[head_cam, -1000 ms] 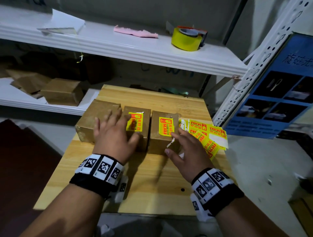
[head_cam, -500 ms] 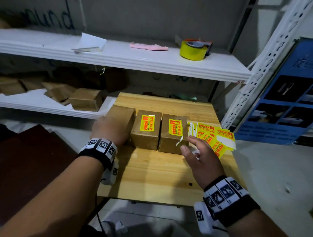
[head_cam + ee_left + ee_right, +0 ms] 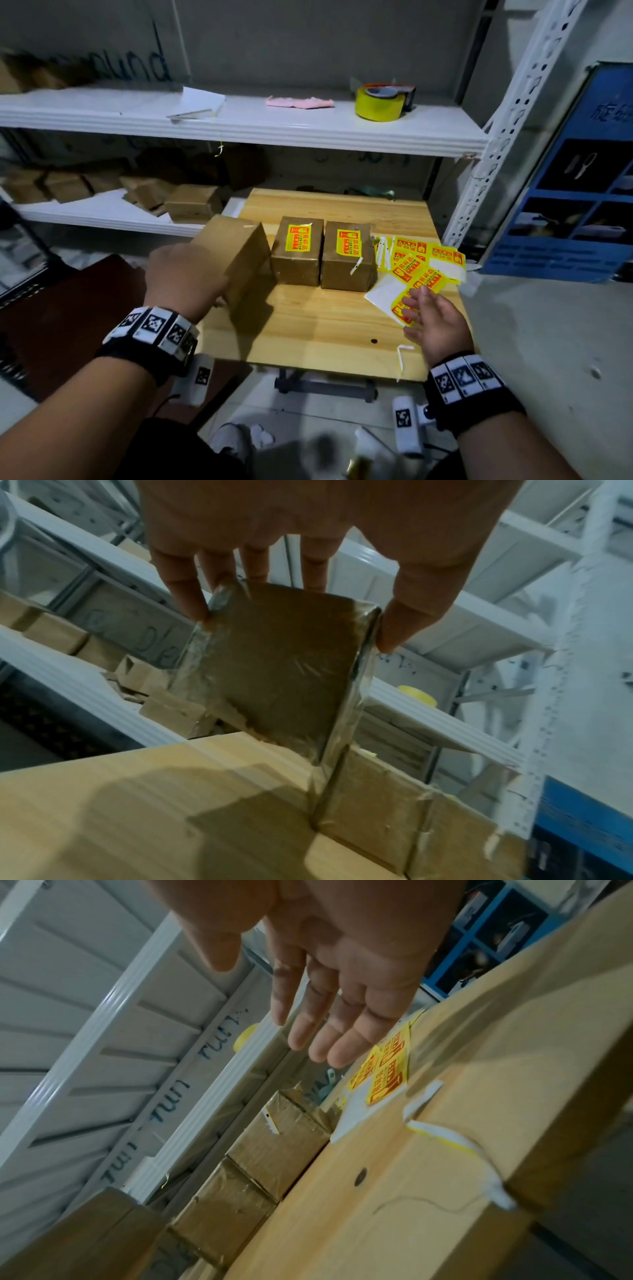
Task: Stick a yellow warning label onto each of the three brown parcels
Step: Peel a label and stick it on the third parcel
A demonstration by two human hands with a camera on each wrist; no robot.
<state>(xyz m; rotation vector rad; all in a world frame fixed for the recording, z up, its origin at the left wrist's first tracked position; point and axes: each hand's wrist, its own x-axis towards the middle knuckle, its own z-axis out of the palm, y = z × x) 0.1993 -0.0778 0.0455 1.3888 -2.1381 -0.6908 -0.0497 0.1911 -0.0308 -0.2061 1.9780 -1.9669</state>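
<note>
Three brown parcels are on the wooden table [image 3: 308,329]. My left hand [image 3: 185,274] grips the left parcel [image 3: 236,253] by its near end, fingers and thumb pinching its sides, and holds it tilted with its far edge by the middle parcel; its top is bare. In the left wrist view that same left parcel [image 3: 284,664] hangs under my left hand [image 3: 291,610]. The middle parcel [image 3: 298,257] and the right parcel [image 3: 346,260] each carry a yellow label. My right hand [image 3: 431,318] hovers open, fingers straight, over the sheets of yellow labels [image 3: 414,263], also seen as yellow labels [image 3: 383,1066].
White backing strips [image 3: 400,356] lie at the table's near right edge. A white shelf [image 3: 239,123] behind holds a yellow tape roll [image 3: 378,102], a pink cloth and paper. More brown boxes [image 3: 191,205] sit on the lower shelf. A blue poster [image 3: 575,192] stands right.
My left hand has taken hold of the left parcel and lifted its near end off the table. My right hand has drawn back from the right parcel to over the label sheets.
</note>
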